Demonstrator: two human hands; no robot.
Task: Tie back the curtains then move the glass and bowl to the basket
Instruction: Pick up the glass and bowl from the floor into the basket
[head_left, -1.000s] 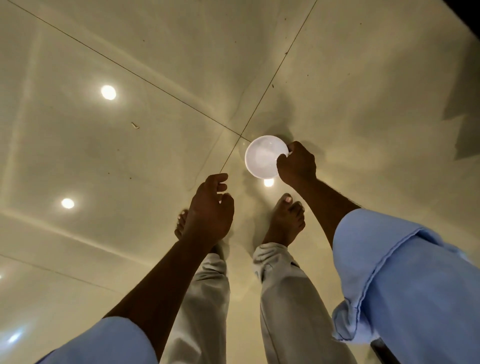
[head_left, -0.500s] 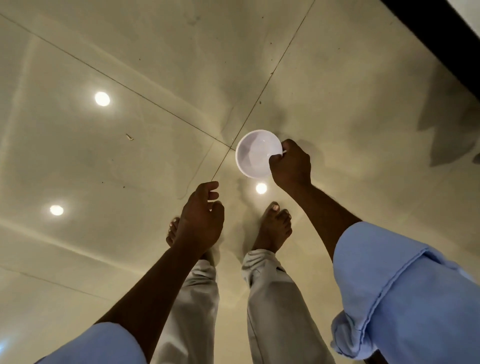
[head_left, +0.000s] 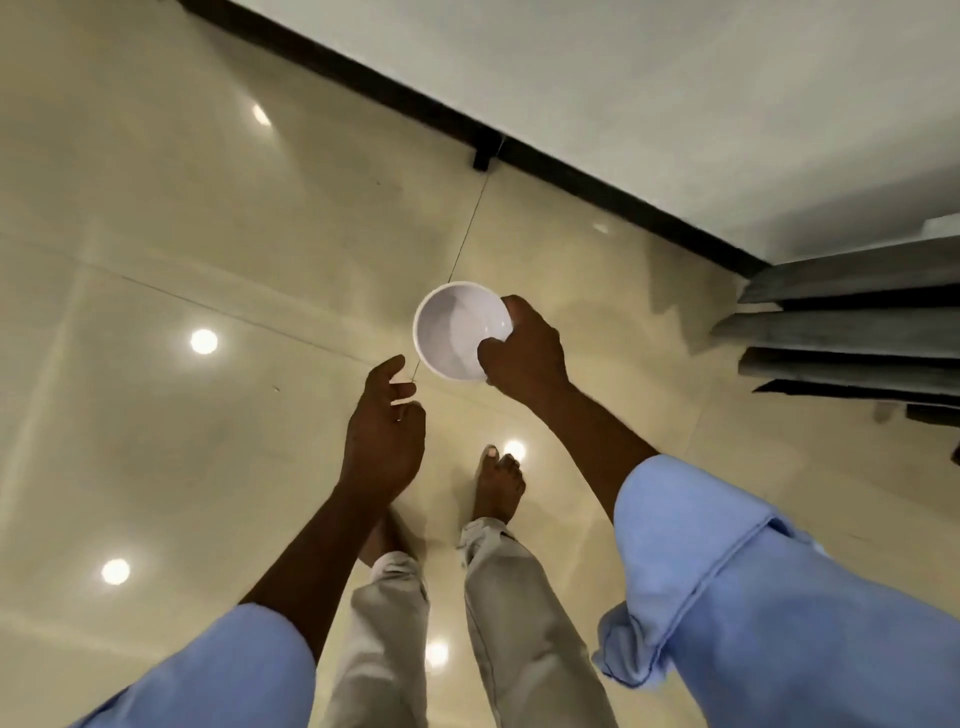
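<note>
White bowl held in the air over a glossy cream tiled floor.

White and seemingly empty, the bowl faces up at the camera; the right hand grasps its right rim, thumb inside, fingers hidden beneath, covering that edge. Just left of and below the bowl, the left hand hangs loosely curled, holding nothing, not touching the bowl. Below the bowl, one bare foot shows fully; the other is mostly hidden behind the left forearm. Rolled blue sleeves are cut off at the bottom edge. Right of the bowl, grey slats are cut off at the frame edge; their identity cannot be told. A black skirting runs above the bowl.
</note>
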